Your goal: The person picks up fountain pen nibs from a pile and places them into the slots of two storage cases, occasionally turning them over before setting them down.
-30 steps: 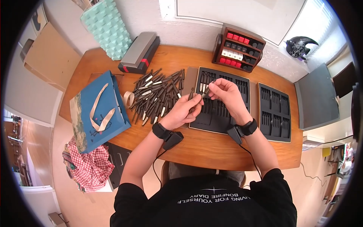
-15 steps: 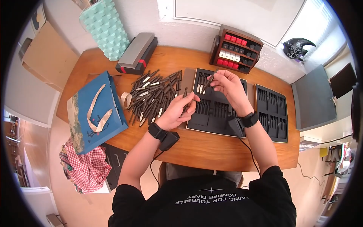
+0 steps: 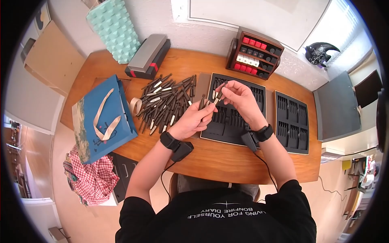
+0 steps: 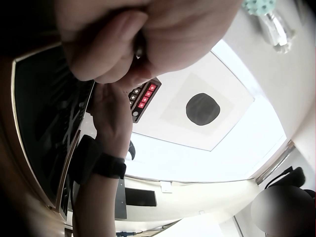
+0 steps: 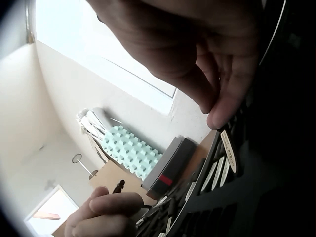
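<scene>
My right hand (image 3: 239,99) pinches a slim dark stick with a cream, lettered blade-like end (image 5: 228,150) between thumb and fingertips, over the upper left of a black slotted tray (image 3: 211,127). In the head view its pale end lies close by the fingertips of my left hand (image 3: 194,120). That left hand is curled around another dark stick (image 3: 203,99), whose knobbed tip (image 5: 119,186) sticks up past the fingers. Several similar sticks stand in the tray's slots, some with cream ends showing. Left of the tray lies a heap of dark sticks (image 3: 166,103).
A second slotted tray (image 3: 291,146) lies at the right. Behind are a small wooden rack (image 3: 255,52) of red, white and black pieces and a grey box (image 3: 149,56). A blue paper bag (image 3: 103,121) and a ribbon roll (image 3: 136,106) are at the left.
Half a second ago my right hand was raised away from the left with its stick; now it has come back down beside the left fingertips. The left hand still holds its stick.
</scene>
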Demonstrator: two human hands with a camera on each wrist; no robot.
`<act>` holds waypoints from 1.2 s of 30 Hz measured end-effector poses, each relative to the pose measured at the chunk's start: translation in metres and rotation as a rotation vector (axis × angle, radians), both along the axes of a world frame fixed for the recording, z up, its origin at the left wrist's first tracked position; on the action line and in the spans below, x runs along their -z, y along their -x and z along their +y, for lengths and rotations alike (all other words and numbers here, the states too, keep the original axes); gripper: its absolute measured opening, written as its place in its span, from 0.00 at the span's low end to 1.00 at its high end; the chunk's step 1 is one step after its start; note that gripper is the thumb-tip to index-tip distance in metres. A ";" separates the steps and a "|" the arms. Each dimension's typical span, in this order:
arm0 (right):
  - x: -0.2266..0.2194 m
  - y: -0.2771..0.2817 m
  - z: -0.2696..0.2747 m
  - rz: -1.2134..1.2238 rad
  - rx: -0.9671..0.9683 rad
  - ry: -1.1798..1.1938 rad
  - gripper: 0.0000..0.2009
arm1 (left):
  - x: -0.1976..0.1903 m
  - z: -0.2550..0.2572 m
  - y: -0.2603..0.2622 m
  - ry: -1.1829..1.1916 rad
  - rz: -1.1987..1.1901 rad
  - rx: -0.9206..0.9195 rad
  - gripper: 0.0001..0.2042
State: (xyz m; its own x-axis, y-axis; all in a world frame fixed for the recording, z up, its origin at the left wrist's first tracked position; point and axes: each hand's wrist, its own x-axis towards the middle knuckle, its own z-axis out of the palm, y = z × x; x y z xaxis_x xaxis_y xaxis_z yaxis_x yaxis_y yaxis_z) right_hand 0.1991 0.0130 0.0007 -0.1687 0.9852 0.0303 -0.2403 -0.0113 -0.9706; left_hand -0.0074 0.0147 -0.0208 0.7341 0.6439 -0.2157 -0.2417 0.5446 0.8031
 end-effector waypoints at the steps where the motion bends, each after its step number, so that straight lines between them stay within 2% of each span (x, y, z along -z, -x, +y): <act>1: 0.001 0.000 0.002 -0.065 0.045 -0.010 0.04 | 0.000 0.000 -0.001 0.000 -0.001 -0.001 0.11; 3: -0.005 -0.009 0.008 -0.072 0.097 -0.009 0.05 | -0.001 0.001 0.000 0.038 -0.026 -0.016 0.11; 5: -0.014 -0.029 0.027 -0.323 0.222 0.045 0.05 | 0.000 0.002 0.002 0.032 -0.020 -0.022 0.10; 11: 0.012 -0.032 0.051 -0.442 0.172 0.052 0.08 | -0.002 0.000 -0.002 0.022 0.010 -0.025 0.10; 13: 0.017 -0.029 0.054 -0.488 0.148 0.139 0.08 | -0.003 0.000 -0.001 0.022 0.014 -0.029 0.10; 14: 0.019 -0.027 0.054 -0.613 0.176 0.133 0.10 | -0.003 0.001 0.000 0.028 0.014 -0.033 0.10; 15: 0.020 -0.026 0.053 -0.612 0.176 0.132 0.10 | -0.003 0.001 0.000 0.033 0.012 -0.037 0.10; 17: 0.017 -0.021 0.048 -1.080 0.284 -0.055 0.10 | -0.004 0.001 0.000 0.032 0.016 -0.038 0.10; 21: 0.008 -0.017 0.034 -1.194 0.353 -0.030 0.10 | -0.005 0.000 -0.001 0.030 0.014 -0.034 0.10; 23: 0.008 -0.019 0.026 -1.225 0.338 -0.260 0.08 | -0.008 -0.001 0.000 0.027 0.008 -0.034 0.10; 24: 0.009 -0.018 0.023 -1.228 0.333 -0.262 0.08 | -0.009 -0.001 0.000 0.022 0.003 -0.031 0.10; 26: 0.010 -0.018 0.016 -1.346 0.302 -0.674 0.07 | -0.007 -0.001 0.000 0.023 0.002 -0.027 0.10; 27: 0.010 -0.017 0.013 -1.349 0.295 -0.678 0.07 | -0.005 -0.001 -0.001 0.023 0.004 -0.021 0.11; 30: 0.017 -0.013 0.011 -1.506 0.221 -0.906 0.07 | -0.003 0.000 -0.001 0.014 0.019 -0.012 0.11; 33: 0.011 -0.012 0.015 -1.620 0.133 -0.937 0.06 | -0.001 0.001 0.001 0.029 0.003 0.001 0.12; 36: 0.007 -0.014 0.017 -1.578 0.099 -0.893 0.06 | 0.004 0.001 0.000 0.016 -0.011 -0.015 0.13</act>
